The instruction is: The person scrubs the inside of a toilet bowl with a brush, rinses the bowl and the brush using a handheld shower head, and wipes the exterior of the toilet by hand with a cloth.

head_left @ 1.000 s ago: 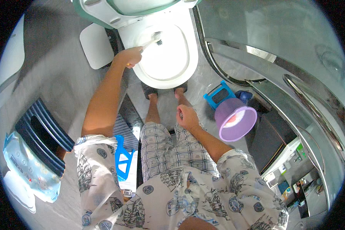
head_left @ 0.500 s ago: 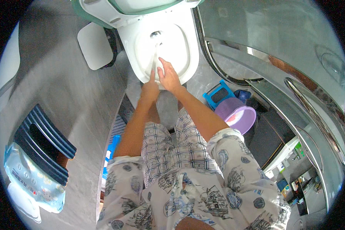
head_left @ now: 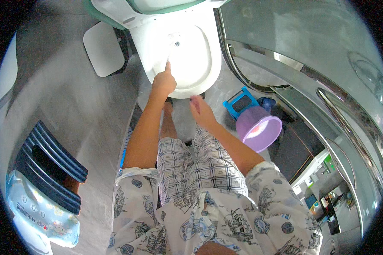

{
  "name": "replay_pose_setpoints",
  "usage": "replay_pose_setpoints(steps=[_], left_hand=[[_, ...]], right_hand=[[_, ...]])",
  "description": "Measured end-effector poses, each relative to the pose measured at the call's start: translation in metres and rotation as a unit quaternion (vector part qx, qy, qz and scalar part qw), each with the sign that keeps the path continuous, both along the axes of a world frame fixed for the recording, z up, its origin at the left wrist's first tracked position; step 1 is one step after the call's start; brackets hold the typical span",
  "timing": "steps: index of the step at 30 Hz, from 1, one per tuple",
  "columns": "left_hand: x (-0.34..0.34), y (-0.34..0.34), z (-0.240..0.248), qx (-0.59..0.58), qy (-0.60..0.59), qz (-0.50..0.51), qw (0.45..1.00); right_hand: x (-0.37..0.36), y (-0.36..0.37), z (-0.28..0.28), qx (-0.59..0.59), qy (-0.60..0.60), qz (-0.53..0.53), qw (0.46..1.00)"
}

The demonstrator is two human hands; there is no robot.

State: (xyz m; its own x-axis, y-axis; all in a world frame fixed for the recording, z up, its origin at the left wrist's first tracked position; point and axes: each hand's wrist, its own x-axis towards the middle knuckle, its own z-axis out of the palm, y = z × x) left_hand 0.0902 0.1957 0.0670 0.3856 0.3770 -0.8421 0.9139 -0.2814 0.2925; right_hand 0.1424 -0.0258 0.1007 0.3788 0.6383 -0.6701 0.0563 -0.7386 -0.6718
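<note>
My left hand (head_left: 164, 82) reaches over the front left rim of a white toilet bowl (head_left: 216, 63). Its fingers are closed, with the index finger stretched along a thin pale stick (head_left: 171, 54). This stick slants toward the dark drain opening (head_left: 177, 43); its white colour blends into the bowl, and I cannot make out its far end. Just off the bowl's front edge, above my right knee, is my right hand (head_left: 202, 111). Motion smears its fingers, and nothing shows in it.
A purple bucket (head_left: 268, 135) stands beside a blue stool (head_left: 241, 104) on the right. Farther right is a glass partition with a metal handle (head_left: 349, 123). A white-lidded bin (head_left: 103, 49) is left of the toilet. A blue wipes pack (head_left: 40, 208) sits by a dark ribbed rack (head_left: 51, 165).
My right hand has drawn back from over the bowl toward me. My left hand has moved forward and slightly left, farther over the bowl.
</note>
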Motion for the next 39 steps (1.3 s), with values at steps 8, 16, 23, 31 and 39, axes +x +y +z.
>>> replay_pose_setpoints(steps=[8,16,23,31,39], left_hand=[[0.011,-0.021,-0.023,0.084,-0.002,0.020,0.996],[0.006,-0.049,-0.003,-0.088,-0.057,0.233,0.967],[0.020,-0.045,-0.026,-0.381,-0.198,0.706,0.563],[0.020,-0.082,-0.035,0.065,-0.045,0.095,0.992],[0.007,0.011,-0.006,0.204,0.032,-0.227,0.952]], right_hand=[[-0.005,-0.061,0.044,0.003,-0.116,0.243,0.963],[0.004,-0.078,0.036,0.002,-0.145,0.312,0.939],[0.012,-0.098,0.032,0.025,-0.145,0.314,0.938],[0.009,-0.102,0.032,0.001,-0.144,0.266,0.953],[0.008,-0.098,0.036,0.029,-0.146,0.237,0.960]])
